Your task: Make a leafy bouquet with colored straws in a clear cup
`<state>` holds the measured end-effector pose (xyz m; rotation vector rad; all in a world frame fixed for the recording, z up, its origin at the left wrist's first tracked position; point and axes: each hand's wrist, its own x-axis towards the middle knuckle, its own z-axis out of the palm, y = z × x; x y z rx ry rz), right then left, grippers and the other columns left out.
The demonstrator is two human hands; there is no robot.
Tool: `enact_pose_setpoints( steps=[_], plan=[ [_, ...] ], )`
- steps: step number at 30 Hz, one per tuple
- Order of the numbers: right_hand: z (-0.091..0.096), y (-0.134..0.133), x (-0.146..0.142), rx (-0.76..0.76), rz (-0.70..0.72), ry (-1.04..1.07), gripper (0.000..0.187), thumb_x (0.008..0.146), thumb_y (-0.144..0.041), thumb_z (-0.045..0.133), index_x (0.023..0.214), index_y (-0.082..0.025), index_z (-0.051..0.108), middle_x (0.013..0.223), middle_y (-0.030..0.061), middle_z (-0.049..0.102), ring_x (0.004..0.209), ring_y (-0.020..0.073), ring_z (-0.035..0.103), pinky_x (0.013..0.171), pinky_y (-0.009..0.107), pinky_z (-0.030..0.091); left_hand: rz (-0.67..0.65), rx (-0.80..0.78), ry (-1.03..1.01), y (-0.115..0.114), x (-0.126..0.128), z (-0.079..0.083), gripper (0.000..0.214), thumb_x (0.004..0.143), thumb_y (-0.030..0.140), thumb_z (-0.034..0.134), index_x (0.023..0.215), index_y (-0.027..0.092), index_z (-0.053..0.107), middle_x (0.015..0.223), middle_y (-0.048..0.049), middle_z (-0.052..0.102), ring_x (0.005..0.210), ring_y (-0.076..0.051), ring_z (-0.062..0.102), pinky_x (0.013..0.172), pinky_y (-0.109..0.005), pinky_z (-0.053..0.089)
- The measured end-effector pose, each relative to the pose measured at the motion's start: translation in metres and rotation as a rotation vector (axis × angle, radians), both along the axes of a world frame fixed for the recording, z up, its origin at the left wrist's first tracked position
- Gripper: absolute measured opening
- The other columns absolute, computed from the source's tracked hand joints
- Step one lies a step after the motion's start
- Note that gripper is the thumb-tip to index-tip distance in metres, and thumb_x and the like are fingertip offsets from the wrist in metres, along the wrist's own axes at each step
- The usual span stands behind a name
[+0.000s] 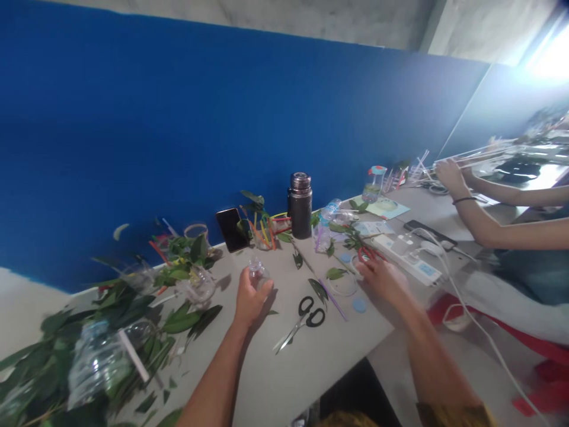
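My left hand [251,296] is closed around a small clear plastic bottle [258,270], its neck pointing up; the fingers hide its lower part. Farther right, my right hand [381,276] has its fingers closed at the red handles of what look like scissors [367,254], lying among leafy stems [353,237]. Black-handled scissors [306,319] rest on the table between my hands, their blades pointing toward me and to the left. Beside them lie a purple straw [332,301], a loose leaf [335,273] and a blue disc [359,305].
A dark thermos [301,207], a phone [232,229] and a cup of coloured sticks [263,236] stand along the blue wall. Leaves and plastic bottles [98,362] crowd the left. A power strip [409,261] with cables lies right, near another person's arms [484,219].
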<state>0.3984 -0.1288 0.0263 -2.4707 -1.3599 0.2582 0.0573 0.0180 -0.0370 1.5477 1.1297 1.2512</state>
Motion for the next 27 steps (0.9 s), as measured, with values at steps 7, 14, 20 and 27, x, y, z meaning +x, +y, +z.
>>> enact_pose_setpoints(
  steps=[7,14,20,27],
  plan=[
    [-0.007,0.009,-0.011,-0.046,-0.069,-0.037,0.023,0.099,-0.028,0.056,0.092,-0.025,0.078,0.097,0.0069,0.079,0.088,0.0222,0.070,0.064,0.029,0.033,0.000,0.015,0.075,-0.002,-0.001,0.004,0.042,0.076,0.041,0.080,0.109,0.025,0.061,0.109,-0.0061,0.070,0.104,-0.025,0.067,0.105,-0.050,0.052],
    [-0.017,0.010,-0.014,-0.038,0.247,0.124,0.008,0.087,-0.030,0.074,0.088,-0.025,0.080,0.091,0.0022,0.077,0.085,0.0191,0.069,0.069,0.027,0.038,-0.004,0.008,0.051,-0.001,-0.001,0.004,0.044,0.074,0.040,0.082,0.110,0.024,0.062,0.107,-0.0062,0.069,0.107,-0.027,0.066,0.107,-0.050,0.051],
    [-0.027,0.005,-0.018,0.192,0.387,0.338,0.011,0.082,-0.030,0.073,0.077,-0.021,0.075,0.087,0.0050,0.073,0.080,0.0198,0.064,0.069,0.030,0.043,0.008,-0.017,0.013,-0.003,0.000,0.004,0.041,0.073,0.037,0.084,0.106,0.025,0.063,0.106,-0.0052,0.069,0.107,-0.026,0.066,0.104,-0.047,0.052],
    [0.001,0.003,0.007,0.555,0.222,0.807,0.045,0.081,-0.064,0.073,0.077,-0.020,0.067,0.071,0.0032,0.065,0.056,0.0123,0.042,0.052,0.026,0.033,0.017,-0.029,0.007,-0.004,0.000,0.006,0.038,0.072,0.033,0.085,0.103,0.025,0.065,0.104,-0.0049,0.069,0.103,-0.025,0.066,0.099,-0.043,0.053]
  ],
)
